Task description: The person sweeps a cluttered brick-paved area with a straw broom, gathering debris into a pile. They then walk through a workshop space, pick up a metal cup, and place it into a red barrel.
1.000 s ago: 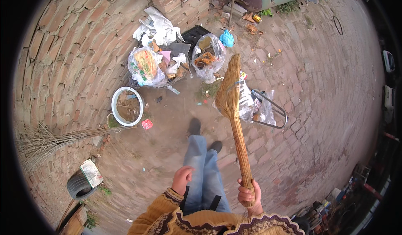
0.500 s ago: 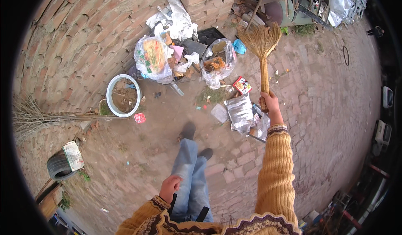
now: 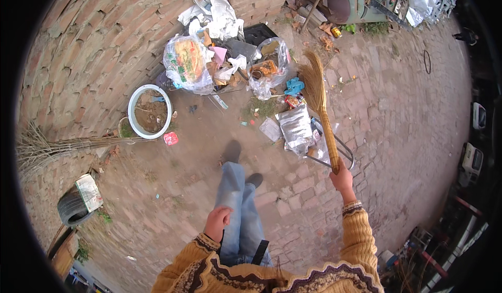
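My right hand (image 3: 342,179) is wrapped round the handle end of a straw broom (image 3: 328,136). The broom slants away from me, its fanned bristles on the ground right beside a crumpled blue plastic bag (image 3: 294,86). That bag lies against a small red and white packet (image 3: 294,101). Below the broom handle is a pile with a silvery flattened bag (image 3: 295,128), clear plastic and a metal tube frame (image 3: 345,151). My left hand (image 3: 218,224) hangs over my thigh with curled fingers, and nothing shows in it.
Bagged rubbish (image 3: 188,65) and white paper (image 3: 222,18) lie along the brick wall (image 3: 115,26). A white bucket (image 3: 169,116) with dirt stands left of my feet, by a twig broom (image 3: 78,145) and a tyre (image 3: 73,208). Scrap and a barrel (image 3: 361,12) are at the far right.
My right hand has drawn the broom back toward me, and its bristles have swung left. The blue bag has shifted nearer, against the red packet. My left hand has risen slightly.
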`<state>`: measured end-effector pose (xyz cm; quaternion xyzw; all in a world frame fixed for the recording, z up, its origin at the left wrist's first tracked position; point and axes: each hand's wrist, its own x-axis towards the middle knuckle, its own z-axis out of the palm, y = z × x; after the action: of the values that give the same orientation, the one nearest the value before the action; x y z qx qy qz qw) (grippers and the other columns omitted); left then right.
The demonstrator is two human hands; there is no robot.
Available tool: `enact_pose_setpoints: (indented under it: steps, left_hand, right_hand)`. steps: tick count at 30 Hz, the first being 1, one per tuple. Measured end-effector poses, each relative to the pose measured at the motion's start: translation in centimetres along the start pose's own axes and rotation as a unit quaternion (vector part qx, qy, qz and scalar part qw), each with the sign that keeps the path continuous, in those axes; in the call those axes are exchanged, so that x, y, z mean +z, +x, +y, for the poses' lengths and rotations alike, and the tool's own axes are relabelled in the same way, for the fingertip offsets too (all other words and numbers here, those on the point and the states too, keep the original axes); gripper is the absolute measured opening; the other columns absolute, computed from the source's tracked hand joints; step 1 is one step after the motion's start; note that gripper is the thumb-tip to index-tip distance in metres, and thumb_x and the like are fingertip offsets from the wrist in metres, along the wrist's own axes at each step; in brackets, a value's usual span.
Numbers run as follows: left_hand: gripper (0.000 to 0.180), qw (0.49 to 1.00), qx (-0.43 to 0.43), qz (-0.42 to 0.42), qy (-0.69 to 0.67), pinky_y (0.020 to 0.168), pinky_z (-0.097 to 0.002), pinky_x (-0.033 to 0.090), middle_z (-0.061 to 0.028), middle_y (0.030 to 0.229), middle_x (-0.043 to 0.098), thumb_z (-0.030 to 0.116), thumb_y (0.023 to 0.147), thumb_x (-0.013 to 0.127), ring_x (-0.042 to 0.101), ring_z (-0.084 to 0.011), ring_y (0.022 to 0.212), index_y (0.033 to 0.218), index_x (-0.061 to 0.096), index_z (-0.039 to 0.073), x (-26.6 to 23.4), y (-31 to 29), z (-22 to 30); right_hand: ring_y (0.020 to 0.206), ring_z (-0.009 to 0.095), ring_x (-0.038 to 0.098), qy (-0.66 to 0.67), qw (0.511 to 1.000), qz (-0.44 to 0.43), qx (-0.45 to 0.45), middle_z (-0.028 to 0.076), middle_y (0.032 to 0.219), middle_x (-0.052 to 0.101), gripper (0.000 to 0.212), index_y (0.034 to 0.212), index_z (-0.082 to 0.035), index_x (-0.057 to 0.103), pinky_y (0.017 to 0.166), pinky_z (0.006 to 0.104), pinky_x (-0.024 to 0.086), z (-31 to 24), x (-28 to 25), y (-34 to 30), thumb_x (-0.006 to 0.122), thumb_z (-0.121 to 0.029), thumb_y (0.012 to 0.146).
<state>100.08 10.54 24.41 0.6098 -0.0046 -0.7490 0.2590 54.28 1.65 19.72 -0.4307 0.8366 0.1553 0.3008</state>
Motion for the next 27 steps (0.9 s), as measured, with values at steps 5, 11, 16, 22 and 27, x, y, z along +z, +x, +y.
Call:
enact_pose_setpoints:
  steps: [5, 11, 16, 22, 27]
  left_hand:
    - [0.014, 1.000, 0.000, -0.025, 0.006, 0.058, -0.0231, 0.038, 0.0012, 0.064, 0.048, 0.010, 0.094, 0.052, 0.045, -0.0088, 0.059, 0.092, 0.062, 0.000, 0.9, -0.5, -1.6]
    - [0.014, 0.999, 0.010, -0.031, 0.039, 0.058, -0.0231, 0.038, 0.0015, 0.064, 0.048, 0.010, 0.094, 0.053, 0.045, -0.0085, 0.060, 0.092, 0.063, 0.001, 1.0, -1.5, -2.6]
    - [0.012, 0.998, 0.014, -0.034, 0.054, 0.058, -0.0234, 0.038, 0.0016, 0.065, 0.048, 0.010, 0.093, 0.054, 0.044, -0.0084, 0.060, 0.092, 0.062, 0.001, 1.4, -2.2, -4.3]
    - [0.011, 0.995, 0.012, -0.058, 0.075, 0.057, -0.0236, 0.037, 0.0016, 0.065, 0.046, 0.009, 0.092, 0.054, 0.043, -0.0088, 0.060, 0.092, 0.061, 0.001, 2.3, -2.9, -6.4]
    - [0.015, 0.995, 0.002, -0.064, 0.080, 0.055, -0.0223, 0.034, 0.0017, 0.065, 0.046, 0.011, 0.090, 0.054, 0.042, -0.0086, 0.059, 0.088, 0.064, 0.001, 2.9, -3.8, -7.2]
  right_hand:
    - [0.084, 0.039, 0.065, -0.037, 0.999, -0.013, 0.015, 0.018, 0.098, 0.066, 0.081, 0.149, -0.024, 0.029, 0.076, 0.0484, 0.052, 3.4, 1.0, -8.3, 0.063, -0.021, 0.075]
    - [0.081, 0.036, 0.064, -0.010, 0.999, 0.035, -0.005, 0.015, 0.101, 0.063, 0.075, 0.146, -0.024, 0.037, 0.070, 0.0457, 0.052, 7.2, 2.6, -16.6, 0.064, -0.017, 0.076]
    - [0.085, 0.037, 0.064, 0.089, 0.993, 0.077, -0.018, 0.016, 0.108, 0.062, 0.073, 0.143, -0.016, 0.041, 0.073, 0.0441, 0.052, 8.4, 5.3, -22.4, 0.066, -0.014, 0.075]
    - [0.099, 0.038, 0.063, 0.333, 0.940, 0.059, -0.032, 0.021, 0.113, 0.063, 0.071, 0.141, -0.006, 0.041, 0.082, 0.0387, 0.051, 7.5, 7.2, -27.3, 0.068, -0.009, 0.076]
    - [0.059, 0.015, 0.060, 0.509, 0.855, -0.073, 0.074, 0.009, 0.082, 0.063, 0.065, 0.141, -0.004, 0.041, 0.054, 0.0291, 0.051, 4.9, 8.1, -30.7, 0.065, -0.005, 0.080]
